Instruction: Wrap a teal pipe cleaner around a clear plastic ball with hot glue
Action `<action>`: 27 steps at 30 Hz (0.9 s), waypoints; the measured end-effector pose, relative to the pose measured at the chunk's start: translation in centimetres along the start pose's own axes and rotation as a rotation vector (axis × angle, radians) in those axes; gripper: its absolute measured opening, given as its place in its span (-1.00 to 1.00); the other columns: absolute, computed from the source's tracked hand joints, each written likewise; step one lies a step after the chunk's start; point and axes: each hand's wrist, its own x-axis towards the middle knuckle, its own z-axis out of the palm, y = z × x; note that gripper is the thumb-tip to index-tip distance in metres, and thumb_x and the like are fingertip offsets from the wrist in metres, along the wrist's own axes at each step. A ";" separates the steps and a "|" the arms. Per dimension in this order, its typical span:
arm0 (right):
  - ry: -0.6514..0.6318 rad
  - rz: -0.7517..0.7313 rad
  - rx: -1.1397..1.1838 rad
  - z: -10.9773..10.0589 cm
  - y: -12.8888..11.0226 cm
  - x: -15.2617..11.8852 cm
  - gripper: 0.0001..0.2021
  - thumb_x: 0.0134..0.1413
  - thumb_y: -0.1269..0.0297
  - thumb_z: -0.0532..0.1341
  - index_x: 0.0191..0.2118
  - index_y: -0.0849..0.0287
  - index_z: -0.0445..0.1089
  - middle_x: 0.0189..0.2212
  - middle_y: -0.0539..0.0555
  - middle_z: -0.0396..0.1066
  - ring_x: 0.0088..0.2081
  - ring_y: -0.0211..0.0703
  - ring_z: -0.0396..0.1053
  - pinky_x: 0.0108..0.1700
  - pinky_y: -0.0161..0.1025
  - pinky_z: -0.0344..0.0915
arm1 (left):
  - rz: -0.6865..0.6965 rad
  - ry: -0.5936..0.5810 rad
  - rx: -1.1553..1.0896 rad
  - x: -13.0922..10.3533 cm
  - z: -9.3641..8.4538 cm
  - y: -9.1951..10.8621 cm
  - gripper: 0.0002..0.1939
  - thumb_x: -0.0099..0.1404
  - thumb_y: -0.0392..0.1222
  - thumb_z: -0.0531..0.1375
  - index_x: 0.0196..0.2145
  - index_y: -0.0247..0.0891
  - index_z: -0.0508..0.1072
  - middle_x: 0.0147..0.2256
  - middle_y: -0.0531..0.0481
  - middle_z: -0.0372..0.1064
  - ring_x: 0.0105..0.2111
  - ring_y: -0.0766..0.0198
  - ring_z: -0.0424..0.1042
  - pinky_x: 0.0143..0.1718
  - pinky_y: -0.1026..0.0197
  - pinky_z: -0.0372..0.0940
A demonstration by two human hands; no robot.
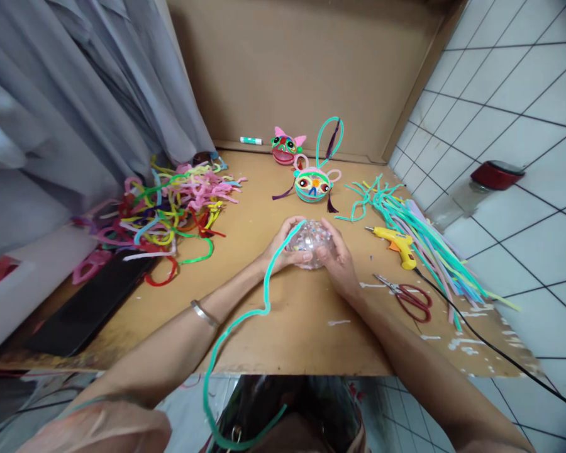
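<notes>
Between my two hands is a clear, round ball [312, 242] with small coloured bits showing in it. My left hand [285, 245] is closed around its left side, thumb in front. On the right side, my right hand [338, 255] presses its fingers and thumb against the ball. A long teal pipe cleaner [266, 283] runs from the top of the ball by my left fingers, over my left forearm and down past the table edge. Whether it is fixed to the ball or pinched there, I cannot tell.
Behind stand two decorated animal-head balls, one teal [312, 186] and one pink-eared [285, 148], with a marker [251, 140]. Tangled pipe cleaners [183, 201] and a black tablet-like slab [89, 308] lie left. At right are a yellow glue gun [399, 244], red-handled scissors [412, 299] and straight pipe cleaners [424, 239].
</notes>
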 end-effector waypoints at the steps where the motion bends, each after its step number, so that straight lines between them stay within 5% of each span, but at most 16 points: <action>1: 0.002 0.010 0.006 0.0 -0.1 0.0 -0.24 0.11 -0.29 0.21 0.29 0.11 0.28 0.25 0.24 0.32 0.28 0.16 0.28 0.34 0.09 0.20 | -0.022 0.005 -0.012 0.0 0.1 0.1 -0.02 -0.13 0.18 0.51 0.15 -0.14 0.19 0.13 -0.17 0.25 0.15 -0.06 0.35 0.25 -0.12 0.22; 12: -0.042 0.035 0.078 -0.1 -0.8 -0.3 -0.16 0.07 -0.30 0.24 0.36 0.05 0.18 0.33 0.20 0.20 0.35 0.18 0.17 0.39 0.12 0.11 | -0.052 0.002 -0.046 -0.2 0.3 0.5 -0.02 -0.10 0.21 0.48 0.15 -0.19 0.18 0.07 -0.19 0.33 0.08 -0.08 0.42 0.13 -0.09 0.35; 18: -0.020 0.070 0.149 -0.1 -1.0 -0.2 -0.23 0.05 -0.19 0.32 0.30 0.08 0.22 0.28 0.20 0.27 0.28 0.14 0.27 0.33 0.07 0.24 | 0.006 0.028 -0.064 -0.1 0.3 -0.1 -0.05 -0.08 0.20 0.49 0.17 -0.13 0.23 0.12 -0.16 0.35 0.13 -0.08 0.41 0.18 -0.11 0.33; 27: -0.063 0.056 0.146 -0.5 -0.3 -0.2 -0.25 0.05 -0.12 0.33 0.28 0.08 0.18 0.28 0.20 0.26 0.31 0.15 0.23 0.36 0.11 0.18 | 0.062 0.037 0.142 0.1 -0.2 -0.1 -0.03 -0.13 0.18 0.51 0.16 -0.19 0.27 0.11 -0.21 0.35 0.16 -0.10 0.37 0.26 -0.17 0.24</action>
